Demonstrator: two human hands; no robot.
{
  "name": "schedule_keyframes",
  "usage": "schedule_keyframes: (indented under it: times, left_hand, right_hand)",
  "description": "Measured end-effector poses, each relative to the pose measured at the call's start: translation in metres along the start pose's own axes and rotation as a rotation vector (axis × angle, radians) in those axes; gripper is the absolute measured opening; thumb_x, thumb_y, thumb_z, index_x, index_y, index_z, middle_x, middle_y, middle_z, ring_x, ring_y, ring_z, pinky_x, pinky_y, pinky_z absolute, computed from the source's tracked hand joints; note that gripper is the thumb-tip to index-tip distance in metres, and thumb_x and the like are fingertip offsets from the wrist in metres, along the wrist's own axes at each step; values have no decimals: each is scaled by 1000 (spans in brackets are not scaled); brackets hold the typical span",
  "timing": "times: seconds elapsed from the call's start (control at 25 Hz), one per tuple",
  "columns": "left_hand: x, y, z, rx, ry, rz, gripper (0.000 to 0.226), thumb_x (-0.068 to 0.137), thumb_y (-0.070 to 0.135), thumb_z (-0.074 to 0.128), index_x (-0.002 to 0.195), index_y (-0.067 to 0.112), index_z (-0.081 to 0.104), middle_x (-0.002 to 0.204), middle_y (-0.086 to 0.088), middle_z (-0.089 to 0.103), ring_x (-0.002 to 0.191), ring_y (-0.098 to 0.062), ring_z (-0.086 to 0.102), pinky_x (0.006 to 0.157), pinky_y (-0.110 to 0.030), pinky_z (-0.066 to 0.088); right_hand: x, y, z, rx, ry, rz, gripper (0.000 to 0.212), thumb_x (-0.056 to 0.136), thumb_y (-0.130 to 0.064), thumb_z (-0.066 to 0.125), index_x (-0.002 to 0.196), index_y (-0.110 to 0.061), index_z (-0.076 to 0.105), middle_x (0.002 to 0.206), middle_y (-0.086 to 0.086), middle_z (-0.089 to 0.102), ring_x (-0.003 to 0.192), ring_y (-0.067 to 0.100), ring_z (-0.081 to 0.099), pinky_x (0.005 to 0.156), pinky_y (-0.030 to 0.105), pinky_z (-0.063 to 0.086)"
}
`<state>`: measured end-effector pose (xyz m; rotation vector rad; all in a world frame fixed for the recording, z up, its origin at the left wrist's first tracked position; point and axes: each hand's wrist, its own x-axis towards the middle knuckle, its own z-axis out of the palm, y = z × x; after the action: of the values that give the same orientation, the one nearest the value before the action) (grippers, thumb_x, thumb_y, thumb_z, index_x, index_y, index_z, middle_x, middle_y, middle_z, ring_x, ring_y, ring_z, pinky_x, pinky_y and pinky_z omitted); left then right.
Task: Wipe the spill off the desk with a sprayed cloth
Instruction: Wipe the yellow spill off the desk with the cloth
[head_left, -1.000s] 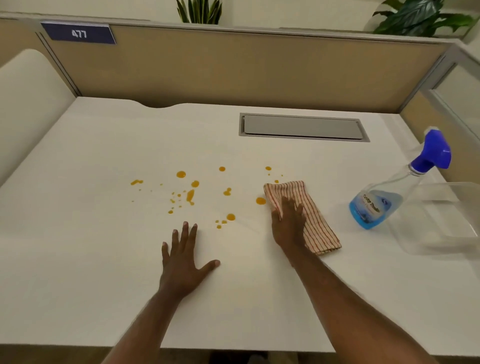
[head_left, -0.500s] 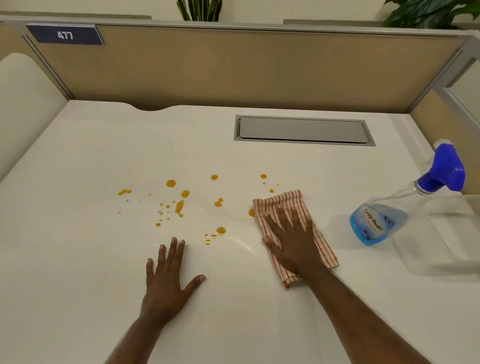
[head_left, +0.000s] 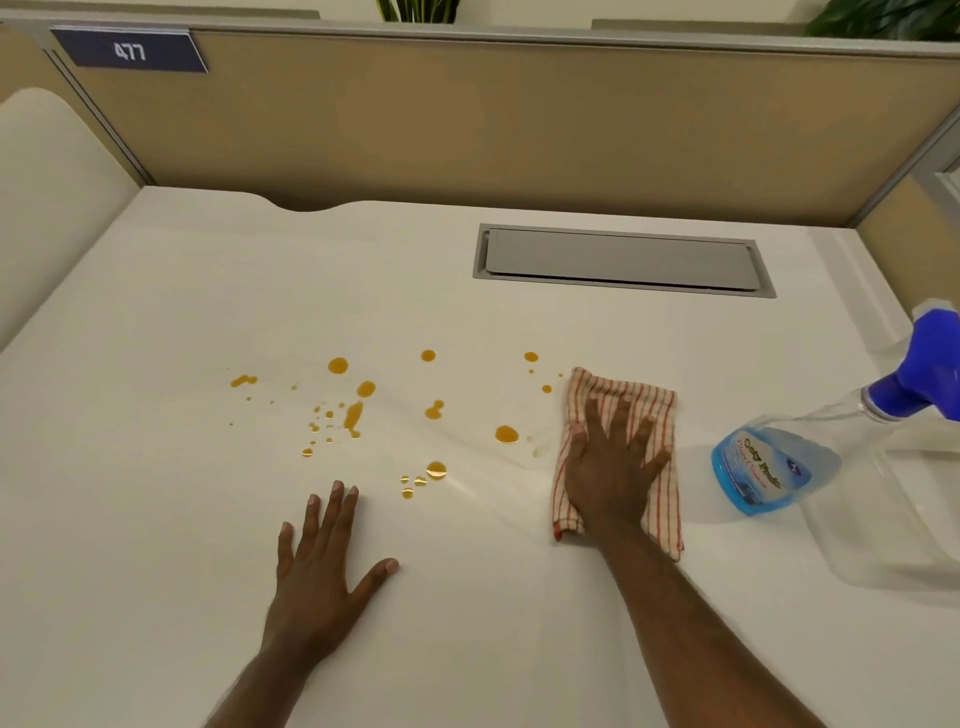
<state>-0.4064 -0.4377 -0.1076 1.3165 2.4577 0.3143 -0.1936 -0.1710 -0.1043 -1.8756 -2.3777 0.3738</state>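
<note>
Now the right hand (head_left: 608, 467) lies flat on the striped cloth (head_left: 662, 410), fingers spread wide, pressing it on the white desk (head_left: 156, 519). Orange spill drops (head_left: 353, 413) sit just left of it. The left hand (head_left: 317, 577) rests flat, fingers open, holding nothing.

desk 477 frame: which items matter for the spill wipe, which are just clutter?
In the job:
- striped cloth, flat under the right hand
- orange drops, unwiped, left of the cloth
- spray bottle, tilted, at far right
- desk
- left hand, flat on the desk

Lying about:
- clear container
- grey cable hatch
- number plate
- plants
</note>
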Motion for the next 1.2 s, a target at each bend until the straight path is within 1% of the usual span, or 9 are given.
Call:
schedule_keyframes:
  times: [0.08,0.24,0.4,0.48,0.68,0.8,0.88,1.04,1.2]
  left_hand:
    - [0,0,-1,-3,-5,-5,88,80,81,20,148,39,-17,160,18,-15,145,-6,-20,120,-45,-7]
    - [0,0,-1,-24,-9,-11,88,81,81,22,148,39,-15,160,18,-15,145,-6,-19,120,-44,-8]
    - [0,1,-3,-51,-6,-16,88,80,82,22,149,39,-14,160,18,-15,146,-6,-17,120,-43,-9]
    - [1,1,-4,-58,-6,-20,89,79,83,20,149,38,-14,160,17,-14,146,-6,-17,120,-43,-8]
    - [1,3,-6,-62,-16,-22,93,78,84,17,150,33,-13,160,14,-12,146,-7,-16,120,-44,-7]
    - [2,4,-7,-63,-17,-27,94,77,84,14,150,32,-14,160,14,-13,146,-7,-17,120,-44,-7]
    - [2,3,-6,-52,-15,-25,92,78,84,14,149,33,-15,160,14,-14,146,-7,-17,120,-44,-7]
    - [2,3,-5,-44,-24,-20,90,79,82,14,149,34,-15,160,14,-15,146,-7,-17,120,-45,-8]
    - [1,4,-6,-47,-20,-24,90,79,83,12,149,34,-16,160,14,-15,146,-7,-18,120,-44,-8]
  right_hand:
    - [21,3,-2,-14,-4,-10,53,98,-43,18,149,-36,5,160,6,4,145,38,2,111,66,2]
    - [59,-19,-2,-32,-43,-163,51,99,-40,21,148,-37,9,160,4,7,145,36,3,111,65,4]
    - [41,-80,15,-55,-81,-359,54,96,-46,24,148,-38,11,160,3,9,145,35,4,111,64,0]
    - [26,-89,22,-53,-88,-403,56,95,-51,23,148,-38,11,160,3,9,145,34,3,110,62,-5]
    - [29,-70,21,-52,-91,-336,57,94,-53,17,148,-38,6,160,2,3,146,29,0,114,59,-2]
    - [27,-74,21,-57,-95,-334,62,92,-60,14,148,-37,2,160,4,-2,146,33,-4,114,60,-3]
    - [23,-80,22,-56,-103,-359,65,89,-66,12,147,-39,1,160,4,-6,145,36,-6,112,61,-8]
    - [27,-82,23,-38,-103,-321,54,96,-52,17,147,-41,6,161,4,1,145,35,-3,113,63,-1]
    - [31,-83,21,0,-79,-255,52,98,-43,21,148,-38,11,160,6,5,145,37,-1,114,61,0]
